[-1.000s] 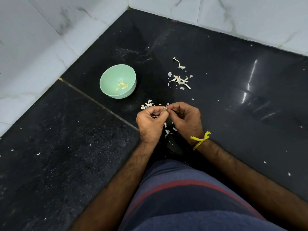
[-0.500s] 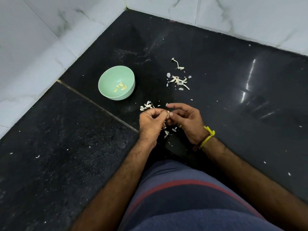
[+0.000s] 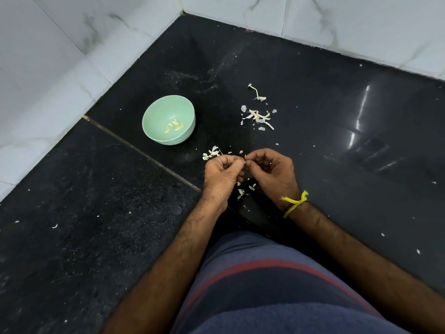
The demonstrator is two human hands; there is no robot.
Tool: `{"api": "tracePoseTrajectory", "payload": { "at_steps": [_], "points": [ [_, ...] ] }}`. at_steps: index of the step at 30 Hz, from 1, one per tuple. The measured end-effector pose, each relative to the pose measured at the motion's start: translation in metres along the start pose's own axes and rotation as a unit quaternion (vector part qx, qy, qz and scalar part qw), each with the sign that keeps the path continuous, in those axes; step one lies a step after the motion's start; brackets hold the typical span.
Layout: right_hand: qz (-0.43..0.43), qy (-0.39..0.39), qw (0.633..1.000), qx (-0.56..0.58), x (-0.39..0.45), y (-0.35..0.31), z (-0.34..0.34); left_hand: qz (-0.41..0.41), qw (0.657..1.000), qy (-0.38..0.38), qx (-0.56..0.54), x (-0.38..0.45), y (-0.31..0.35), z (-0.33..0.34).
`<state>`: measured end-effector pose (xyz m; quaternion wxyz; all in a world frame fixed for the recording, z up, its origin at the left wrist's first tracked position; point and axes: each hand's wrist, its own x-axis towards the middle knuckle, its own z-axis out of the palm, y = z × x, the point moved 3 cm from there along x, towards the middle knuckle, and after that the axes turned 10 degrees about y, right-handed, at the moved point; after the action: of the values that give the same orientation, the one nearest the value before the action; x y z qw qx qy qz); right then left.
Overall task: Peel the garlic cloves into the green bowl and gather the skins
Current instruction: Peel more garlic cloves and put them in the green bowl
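In the head view, a garlic clove (image 3: pixel 245 162), mostly hidden, was pinched between the left hand (image 3: pixel 222 175) and right hand (image 3: pixel 272 172), both curled on it. The green bowl (image 3: pixel 168 119) lay far-left of the hands, nearer the left one, across open bench (image 3: pixel 337 116). Skins (image 3: pixel 257 116) were scattered beyond.

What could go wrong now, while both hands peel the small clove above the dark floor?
1. The garlic clove, pinched only at the fingertips of the left hand and right hand, may slip and fall among the garlic skins below.
2. The green bowl stands apart to the left, so a tossed clove might miss it.
3. The skins lie in several scattered piles, so small flakes may be missed when gathering.
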<state>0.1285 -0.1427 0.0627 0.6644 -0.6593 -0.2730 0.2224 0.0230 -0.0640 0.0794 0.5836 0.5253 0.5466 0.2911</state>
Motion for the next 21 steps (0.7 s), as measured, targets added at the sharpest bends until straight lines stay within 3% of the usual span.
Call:
{"api": "tracePoseTrajectory", "payload": {
  "at_steps": [5,10,16,21],
  "points": [
    [0.021,0.034,0.998,0.045,0.006,-0.002,-0.006,0.011,1.0,0.02,-0.004,0.001,-0.003,-0.003],
    [0.049,0.001,0.996,0.073,0.002,-0.002,-0.003,0.031,0.999,-0.003,-0.014,0.001,0.0,-0.004],
    [0.08,-0.016,0.992,0.091,0.005,-0.002,-0.003,0.131,0.991,-0.007,0.011,0.002,-0.002,-0.011],
    [0.121,-0.047,0.986,0.106,0.001,0.0,-0.001,0.156,0.987,-0.007,0.04,0.005,-0.004,-0.013]
  ]
}}
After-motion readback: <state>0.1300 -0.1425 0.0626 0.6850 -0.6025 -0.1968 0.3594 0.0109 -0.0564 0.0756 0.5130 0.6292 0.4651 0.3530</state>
